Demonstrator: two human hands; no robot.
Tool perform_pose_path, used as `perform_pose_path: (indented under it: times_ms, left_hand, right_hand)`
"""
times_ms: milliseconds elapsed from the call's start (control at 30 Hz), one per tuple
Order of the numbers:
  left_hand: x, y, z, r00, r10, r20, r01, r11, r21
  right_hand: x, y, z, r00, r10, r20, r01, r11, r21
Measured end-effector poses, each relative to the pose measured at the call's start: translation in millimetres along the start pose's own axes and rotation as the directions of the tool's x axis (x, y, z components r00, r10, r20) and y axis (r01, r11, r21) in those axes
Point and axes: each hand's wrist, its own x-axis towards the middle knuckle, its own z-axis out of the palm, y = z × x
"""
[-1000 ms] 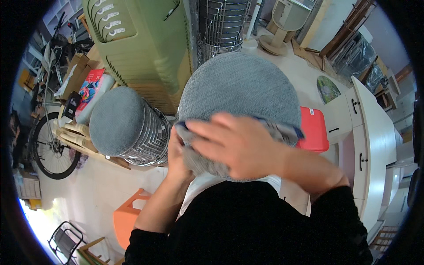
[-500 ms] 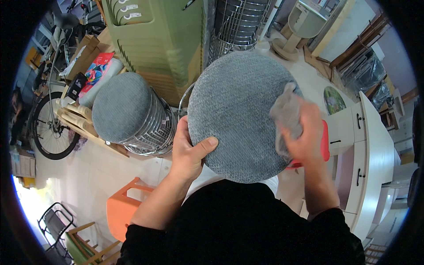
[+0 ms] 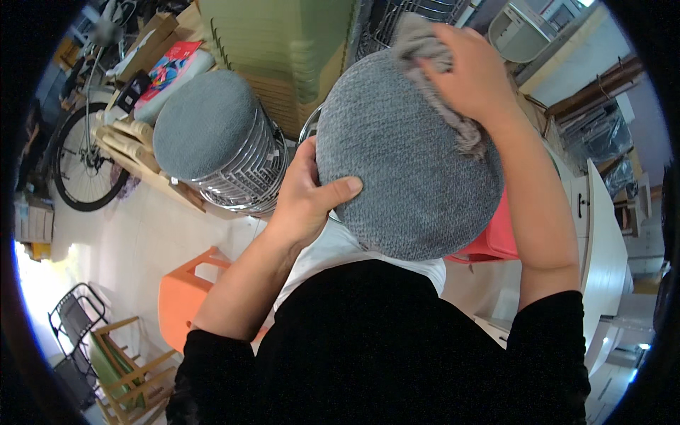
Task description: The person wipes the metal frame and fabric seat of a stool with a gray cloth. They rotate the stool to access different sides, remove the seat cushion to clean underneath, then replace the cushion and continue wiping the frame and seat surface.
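A round stool (image 3: 407, 180) with a grey woven fabric seat is held up before me, its top turned toward me. My left hand (image 3: 308, 195) grips the seat's left edge, thumb on the fabric and the other fingers behind the rim. My right hand (image 3: 471, 71) is closed on a grey-brown cloth (image 3: 421, 53) at the seat's far right edge. Part of the cloth trails down over the fabric. Most of the stool's frame is hidden behind the seat.
At left stands a stack of metal-framed stools with a grey seat (image 3: 207, 126) on top. Green plastic chairs (image 3: 283, 49) are stacked beyond. An orange chair (image 3: 185, 297) is at lower left, a red stool (image 3: 496, 237) at right, and a white cabinet (image 3: 602, 241) beyond it. A bicycle wheel (image 3: 85, 159) shows far left.
My right hand has moved the cloth from the seat's right side up to its far edge. The view has shifted, and the left hand keeps its hold on the rim.
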Motion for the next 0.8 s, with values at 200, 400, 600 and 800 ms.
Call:
perform_pose_path:
  times_ms: [200,400,600,800]
  left_hand:
    - [7,9,4,0.998,-0.029,0.048,0.021,0.985,0.171]
    - [11,68,-24,0.928,-0.34,0.155,0.028,0.476,0.879]
    - [-66,233,-21,0.528,0.696,0.486,-0.381,-0.317,0.868]
    - [-33,130,47,0.413,-0.053,0.909,-0.89,0.188,0.416]
  right_hand:
    - [-26,46,-7,0.926,0.317,0.204,-0.372,0.858,0.354]
    - [-15,42,-18,0.819,0.281,0.5,-0.562,0.564,0.604]
    - [-13,39,-5,0.871,0.309,0.381,-0.487,0.636,0.599]
    - [-19,47,-4,0.9,0.262,0.349,-0.429,0.676,0.599]
